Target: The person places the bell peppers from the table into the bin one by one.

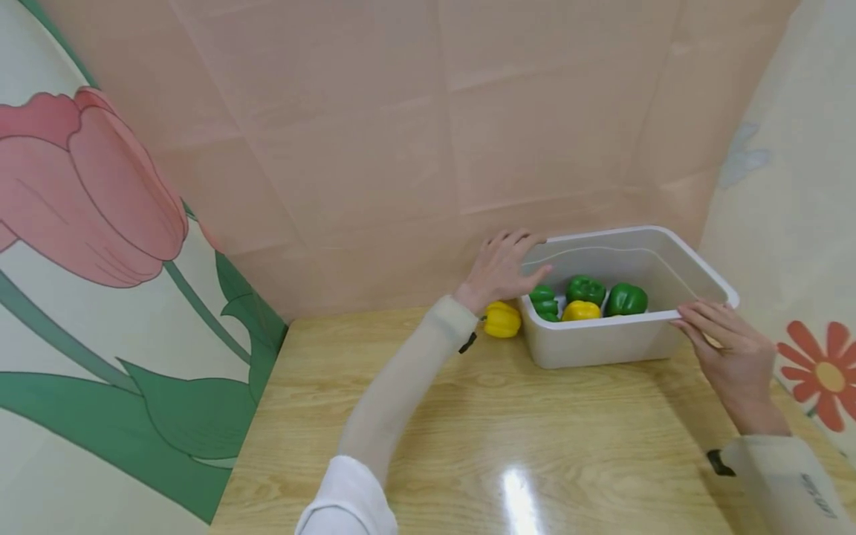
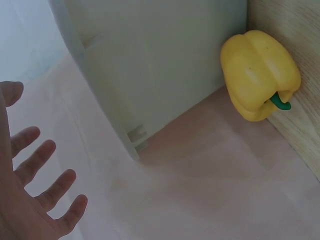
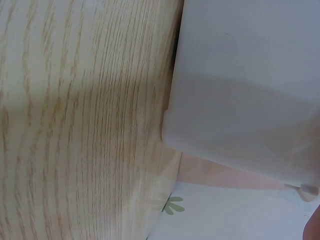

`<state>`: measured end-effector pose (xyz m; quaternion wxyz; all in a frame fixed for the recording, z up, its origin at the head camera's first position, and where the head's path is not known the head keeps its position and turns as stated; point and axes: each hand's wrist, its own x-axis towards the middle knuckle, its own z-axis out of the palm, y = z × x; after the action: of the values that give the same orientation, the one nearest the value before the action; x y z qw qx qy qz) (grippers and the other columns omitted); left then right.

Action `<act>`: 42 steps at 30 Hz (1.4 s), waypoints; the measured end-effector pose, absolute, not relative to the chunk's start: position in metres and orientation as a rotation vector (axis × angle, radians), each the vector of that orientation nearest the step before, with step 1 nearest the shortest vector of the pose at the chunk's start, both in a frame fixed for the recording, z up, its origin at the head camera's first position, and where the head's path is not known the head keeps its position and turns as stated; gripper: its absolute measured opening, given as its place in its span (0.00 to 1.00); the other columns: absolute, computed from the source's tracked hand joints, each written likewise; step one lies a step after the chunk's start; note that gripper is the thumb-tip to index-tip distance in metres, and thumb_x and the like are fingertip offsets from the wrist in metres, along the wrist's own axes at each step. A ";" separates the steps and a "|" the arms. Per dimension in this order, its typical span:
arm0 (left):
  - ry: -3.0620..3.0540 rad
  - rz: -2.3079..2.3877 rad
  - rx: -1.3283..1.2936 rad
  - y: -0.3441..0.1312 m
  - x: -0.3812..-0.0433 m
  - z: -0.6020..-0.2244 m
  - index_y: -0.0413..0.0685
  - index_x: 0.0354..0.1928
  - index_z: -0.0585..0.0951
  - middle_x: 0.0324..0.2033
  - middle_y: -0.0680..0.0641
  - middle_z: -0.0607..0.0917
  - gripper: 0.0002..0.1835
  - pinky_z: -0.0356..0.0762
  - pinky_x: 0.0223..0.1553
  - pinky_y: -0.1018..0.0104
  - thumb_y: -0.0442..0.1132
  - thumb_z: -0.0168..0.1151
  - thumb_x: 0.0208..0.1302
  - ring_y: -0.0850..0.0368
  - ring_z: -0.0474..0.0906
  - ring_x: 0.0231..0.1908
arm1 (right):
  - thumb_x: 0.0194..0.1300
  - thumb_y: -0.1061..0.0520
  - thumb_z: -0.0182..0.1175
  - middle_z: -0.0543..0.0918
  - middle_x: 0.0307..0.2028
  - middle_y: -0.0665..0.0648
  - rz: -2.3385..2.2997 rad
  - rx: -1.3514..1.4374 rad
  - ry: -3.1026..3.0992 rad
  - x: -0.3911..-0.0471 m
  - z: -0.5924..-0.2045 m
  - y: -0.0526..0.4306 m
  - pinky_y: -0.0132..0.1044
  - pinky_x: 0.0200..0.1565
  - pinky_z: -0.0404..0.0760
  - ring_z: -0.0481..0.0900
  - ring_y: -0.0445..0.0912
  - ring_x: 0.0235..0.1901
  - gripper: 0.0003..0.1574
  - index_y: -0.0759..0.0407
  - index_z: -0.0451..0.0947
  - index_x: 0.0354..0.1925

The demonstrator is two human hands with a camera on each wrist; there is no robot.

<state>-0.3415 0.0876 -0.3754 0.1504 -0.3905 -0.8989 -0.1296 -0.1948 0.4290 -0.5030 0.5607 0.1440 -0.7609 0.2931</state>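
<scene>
A white plastic bin (image 1: 602, 343) stands at the back right of the table, with several green bell peppers (image 1: 626, 299) and a yellow bell pepper (image 1: 582, 310) visible inside. My right hand (image 1: 732, 353) pinches the bin's rim at its front right corner. By the left rim hovers my left hand (image 1: 501, 269), its fingers spread and nothing in them; the left wrist view shows it apart from the bin's wall. Below that hand, outside the bin, another yellow bell pepper (image 2: 260, 72) with a green stem lies on the table against the bin's left side.
The wooden table (image 1: 428, 423) ends at a pink cloth backdrop (image 1: 348, 148) right behind the bin. A panel with a painted tulip (image 1: 93, 193) borders the left side. On the right is a pale panel with a red flower (image 1: 829, 375).
</scene>
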 end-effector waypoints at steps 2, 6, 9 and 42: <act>-2.590 -0.375 -1.118 0.086 -0.341 -0.376 0.59 0.77 0.74 0.75 0.48 0.75 0.34 0.69 0.71 0.47 0.64 0.58 0.76 0.47 0.70 0.73 | 0.66 0.51 0.76 0.92 0.43 0.68 0.688 0.339 -1.795 -0.195 -0.504 0.430 0.42 0.72 0.75 0.84 0.31 0.58 0.15 0.63 0.93 0.42; -2.599 -0.372 -1.107 0.083 -0.342 -0.379 0.59 0.76 0.73 0.75 0.49 0.75 0.34 0.69 0.71 0.47 0.64 0.57 0.76 0.47 0.70 0.73 | 0.66 0.50 0.76 0.91 0.43 0.69 0.685 0.338 -1.802 -0.195 -0.505 0.432 0.41 0.72 0.74 0.84 0.31 0.59 0.16 0.63 0.93 0.43; -2.596 -0.378 -1.107 0.080 -0.343 -0.381 0.59 0.76 0.74 0.75 0.50 0.75 0.34 0.69 0.70 0.47 0.64 0.57 0.76 0.48 0.70 0.73 | 0.66 0.51 0.76 0.91 0.43 0.69 0.682 0.337 -1.808 -0.195 -0.506 0.433 0.42 0.72 0.74 0.84 0.31 0.59 0.16 0.63 0.93 0.43; -2.644 -0.338 -1.088 0.064 -0.343 -0.400 0.58 0.77 0.73 0.76 0.50 0.73 0.34 0.70 0.69 0.45 0.66 0.53 0.77 0.48 0.69 0.73 | 0.64 0.55 0.78 0.92 0.44 0.67 0.672 0.322 -1.803 -0.194 -0.504 0.431 0.45 0.71 0.75 0.85 0.31 0.59 0.13 0.63 0.93 0.42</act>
<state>-0.3426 0.0640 -0.3997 0.1308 -0.3747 -0.9105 -0.1162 -0.1944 0.4308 -0.5035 0.5606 0.1366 -0.7653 0.2853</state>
